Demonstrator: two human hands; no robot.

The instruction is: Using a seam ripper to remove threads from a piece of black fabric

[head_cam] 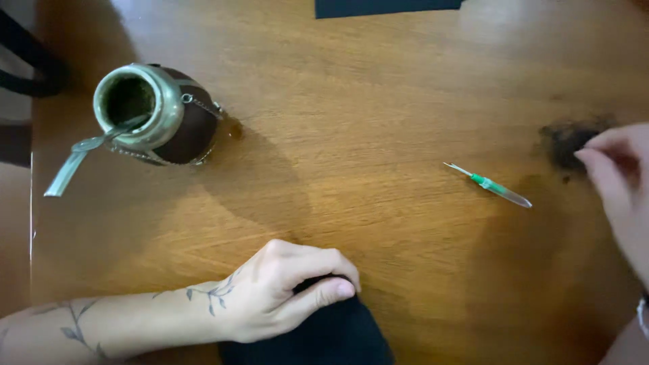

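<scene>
A wooden tabletop [378,101] is seen from above. The left hand [284,290] is laid at the near edge, with a leaf tattoo visible along the wrist and forearm. Its grip is clenched on a black cloth [331,334]: the fingers are curled over the upper edge of the cloth and the thumb is pressed against its side. The rest of the cloth is spread toward the bottom of the view, partly cut off.

The right hand [618,182] is seen at the right border, blurred and only partly in view. Its fingertips [587,157] are placed at a small dark tuft of fibres [564,142], which is lying on the tabletop. It cannot be told whether the tuft is pinched or only touched, so the state of this grip is left open.

A thin tool with a green handle and a metal tip [488,184] is lying free on the tabletop, between the two hands but nearer to the right one, just to the left of the tuft. It is not touched by either grip.

At the far left, well apart from both hands, a round brown gourd cup with a metal rim [159,115] is standing, and a metal straw [81,159] is leaned out of it toward the left. A dark flat object [385,7] is cut by the top edge.
</scene>
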